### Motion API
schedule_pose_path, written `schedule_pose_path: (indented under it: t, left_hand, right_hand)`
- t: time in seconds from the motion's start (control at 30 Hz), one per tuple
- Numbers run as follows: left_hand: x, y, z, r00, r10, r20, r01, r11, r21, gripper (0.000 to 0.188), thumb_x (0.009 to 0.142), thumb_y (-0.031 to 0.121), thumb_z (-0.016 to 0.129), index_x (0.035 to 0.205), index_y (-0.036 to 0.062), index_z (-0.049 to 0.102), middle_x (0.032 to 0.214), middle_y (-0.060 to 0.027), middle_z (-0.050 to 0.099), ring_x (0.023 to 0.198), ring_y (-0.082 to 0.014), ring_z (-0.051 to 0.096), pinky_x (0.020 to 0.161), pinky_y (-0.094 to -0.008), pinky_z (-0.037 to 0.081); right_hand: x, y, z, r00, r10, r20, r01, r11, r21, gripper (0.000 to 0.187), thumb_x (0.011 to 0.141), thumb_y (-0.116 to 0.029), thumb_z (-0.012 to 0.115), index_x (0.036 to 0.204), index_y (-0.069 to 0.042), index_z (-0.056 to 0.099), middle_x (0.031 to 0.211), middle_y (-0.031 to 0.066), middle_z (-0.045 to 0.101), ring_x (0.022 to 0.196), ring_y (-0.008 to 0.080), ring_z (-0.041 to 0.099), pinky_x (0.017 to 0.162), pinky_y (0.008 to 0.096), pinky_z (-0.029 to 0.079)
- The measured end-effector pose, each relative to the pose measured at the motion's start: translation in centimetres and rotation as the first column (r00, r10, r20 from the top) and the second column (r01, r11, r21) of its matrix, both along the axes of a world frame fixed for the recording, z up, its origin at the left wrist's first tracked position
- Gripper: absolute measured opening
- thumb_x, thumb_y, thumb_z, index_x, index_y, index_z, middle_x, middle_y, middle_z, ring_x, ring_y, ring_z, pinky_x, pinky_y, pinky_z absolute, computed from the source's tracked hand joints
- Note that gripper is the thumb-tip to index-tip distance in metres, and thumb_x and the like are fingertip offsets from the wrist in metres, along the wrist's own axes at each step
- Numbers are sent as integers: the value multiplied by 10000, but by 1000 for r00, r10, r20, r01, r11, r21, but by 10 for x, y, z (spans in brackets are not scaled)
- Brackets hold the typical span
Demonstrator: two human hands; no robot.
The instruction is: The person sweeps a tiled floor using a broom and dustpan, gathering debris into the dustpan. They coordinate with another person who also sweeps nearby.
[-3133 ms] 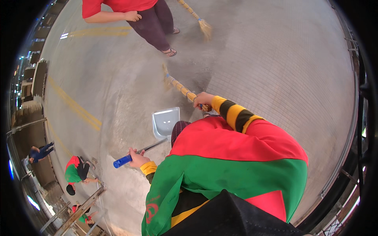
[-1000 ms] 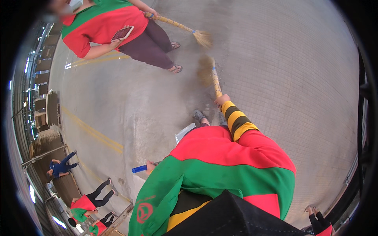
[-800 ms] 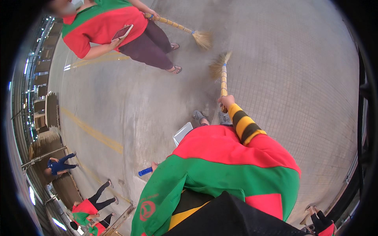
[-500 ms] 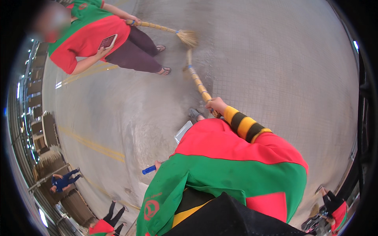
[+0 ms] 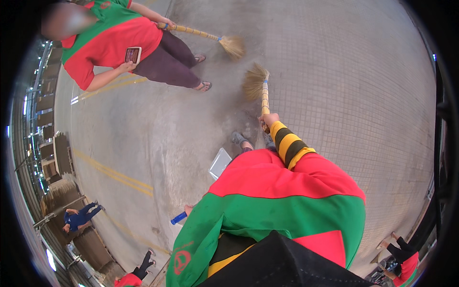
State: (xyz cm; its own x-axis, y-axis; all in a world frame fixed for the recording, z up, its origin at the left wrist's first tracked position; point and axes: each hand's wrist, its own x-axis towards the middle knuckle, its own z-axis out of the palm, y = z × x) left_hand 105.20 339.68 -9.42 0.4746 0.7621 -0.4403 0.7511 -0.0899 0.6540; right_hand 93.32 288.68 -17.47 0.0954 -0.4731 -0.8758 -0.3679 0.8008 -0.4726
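Note:
My right hand (image 5: 269, 118), at the end of a striped sleeve, is wrapped round the bamboo handle of a straw broom (image 5: 265, 99). The broom's bristles fan out on the concrete floor just ahead of my feet. At my left side, my left hand (image 5: 188, 209) shows only in part, closed at a blue handle (image 5: 179, 218). A pale, rimmed dustpan (image 5: 220, 163) pokes out beside my left leg; my shirt hides whether the blue handle joins it.
Ahead on the left a co-worker (image 5: 124, 43) stands with another straw broom (image 5: 196, 33) and a phone (image 5: 133, 55). Other people are at the far left and lower edges. Yellow lines (image 5: 112, 173) mark the floor; grid-patterned paving (image 5: 344, 95) covers the right.
My broom has swung in toward my feet and to the right, its bristles now apart from the co-worker's broom. My left hand stays at the blue handle.

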Motion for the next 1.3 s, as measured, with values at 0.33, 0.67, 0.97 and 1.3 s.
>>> schedule_pose_path:
  t: [0.33, 0.67, 0.97, 1.3]
  left_hand:
    - [3, -14, -12, 999, -39, -17, 39, 999, -5, 304, 711, 294, 604, 778, -1, 572, 655, -94, 549, 546, -194, 537, 441, -305, 419]
    - [24, -24, 0, 996, -94, 1, 94, 996, -4, 303, 709, 292, 604, 780, 0, 570, 654, -95, 548, 537, -194, 534, 438, -306, 420]
    - [42, -42, -1, 980, -196, -21, 197, 980, 10, 303, 707, 291, 604, 781, 0, 569, 653, -96, 548, 529, -194, 532, 435, -306, 421]
    - [52, -54, 0, 970, -242, -33, 243, 970, 18, 302, 705, 290, 603, 783, 0, 568, 653, -97, 547, 520, -194, 530, 432, -307, 422]
  right_hand:
    - [3, 48, 33, 909, 400, 121, -388, 915, -110, 251, 609, -52, 719, 811, 43, 602, 636, 93, 587, 488, 173, 569, 449, 323, 458]
    - [17, 2, 9, 945, 268, -191, -296, 945, -140, 266, 609, -87, 735, 790, 70, 619, 649, 130, 615, 512, 224, 603, 467, 346, 474]
    - [-31, -15, 27, 993, 95, 70, -81, 980, -183, 231, 630, -72, 687, 786, 72, 597, 652, 137, 607, 521, 214, 606, 470, 338, 473]
    - [-12, 13, 50, 909, 384, 164, -382, 923, -44, 205, 626, -75, 721, 749, 49, 615, 613, 104, 587, 483, 193, 575, 409, 338, 446]
